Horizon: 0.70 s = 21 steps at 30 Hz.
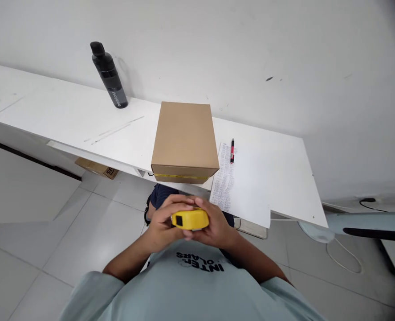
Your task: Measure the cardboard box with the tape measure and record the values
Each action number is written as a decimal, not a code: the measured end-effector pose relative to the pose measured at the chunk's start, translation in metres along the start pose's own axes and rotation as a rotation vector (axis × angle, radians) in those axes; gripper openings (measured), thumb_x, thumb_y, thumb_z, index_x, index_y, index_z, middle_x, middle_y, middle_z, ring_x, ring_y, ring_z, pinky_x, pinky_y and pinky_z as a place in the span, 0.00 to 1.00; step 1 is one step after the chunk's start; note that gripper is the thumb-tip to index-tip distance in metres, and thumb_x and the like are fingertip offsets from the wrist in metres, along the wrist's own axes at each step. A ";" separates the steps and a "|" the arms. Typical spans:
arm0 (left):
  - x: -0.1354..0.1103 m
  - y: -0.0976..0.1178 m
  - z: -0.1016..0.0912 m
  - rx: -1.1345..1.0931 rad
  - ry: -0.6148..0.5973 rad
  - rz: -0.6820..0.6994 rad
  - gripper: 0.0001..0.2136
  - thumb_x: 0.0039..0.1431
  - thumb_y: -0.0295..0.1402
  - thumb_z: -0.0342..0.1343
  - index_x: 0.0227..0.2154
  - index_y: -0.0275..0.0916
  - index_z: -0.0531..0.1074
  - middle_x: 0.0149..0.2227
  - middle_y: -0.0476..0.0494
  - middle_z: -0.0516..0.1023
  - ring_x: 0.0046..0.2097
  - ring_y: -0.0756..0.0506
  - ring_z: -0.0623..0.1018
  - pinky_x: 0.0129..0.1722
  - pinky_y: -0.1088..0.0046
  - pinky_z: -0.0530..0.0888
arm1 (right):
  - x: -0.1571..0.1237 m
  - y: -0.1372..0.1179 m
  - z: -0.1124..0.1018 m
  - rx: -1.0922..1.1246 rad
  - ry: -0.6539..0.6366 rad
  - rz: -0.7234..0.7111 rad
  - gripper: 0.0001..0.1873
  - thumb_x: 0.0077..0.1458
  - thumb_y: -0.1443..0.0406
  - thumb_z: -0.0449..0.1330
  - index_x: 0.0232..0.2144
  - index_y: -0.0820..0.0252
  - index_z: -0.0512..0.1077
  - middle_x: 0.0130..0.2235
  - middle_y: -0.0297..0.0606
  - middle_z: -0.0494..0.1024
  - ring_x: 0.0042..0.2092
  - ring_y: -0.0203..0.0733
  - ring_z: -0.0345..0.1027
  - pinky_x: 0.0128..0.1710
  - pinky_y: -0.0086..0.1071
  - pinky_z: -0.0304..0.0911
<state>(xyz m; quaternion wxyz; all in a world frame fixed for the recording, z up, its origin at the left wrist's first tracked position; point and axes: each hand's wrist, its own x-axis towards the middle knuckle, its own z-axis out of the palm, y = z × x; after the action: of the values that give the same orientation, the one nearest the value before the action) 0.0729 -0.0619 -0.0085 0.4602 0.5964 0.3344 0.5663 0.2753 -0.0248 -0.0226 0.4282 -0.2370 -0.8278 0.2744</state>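
A yellow tape measure (192,220) with a black patch on one end is held between both hands in front of my chest. My left hand (164,225) is closed around its left end. My right hand (215,223) wraps its right side, with fingers along the top. Just beyond the hands, a closed brown cardboard box (185,136) sits at the front edge of the white desk (67,109). A thin yellow strip runs across the box's near side, low down.
A black bottle (109,76) stands by the wall, left of the box. To the right lie a handwritten sheet (222,183), a blank white sheet (250,187) and a red-and-black pen (232,150). Another carton (97,167) is on the floor under the desk.
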 end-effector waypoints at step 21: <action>0.015 -0.017 -0.020 -0.201 -0.176 -0.485 0.24 0.56 0.55 0.67 0.25 0.37 0.71 0.27 0.48 0.70 0.31 0.50 0.68 0.32 0.74 0.64 | 0.010 0.003 -0.016 0.104 -0.048 -0.070 0.34 0.65 0.60 0.65 0.68 0.45 0.56 0.53 0.45 0.81 0.52 0.45 0.79 0.49 0.37 0.77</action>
<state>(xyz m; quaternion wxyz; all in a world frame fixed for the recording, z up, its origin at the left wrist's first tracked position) 0.0571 -0.0383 -0.0198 0.6663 0.4974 0.3684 0.4158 0.2842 -0.0116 -0.0108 0.4293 -0.1785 -0.8302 0.3075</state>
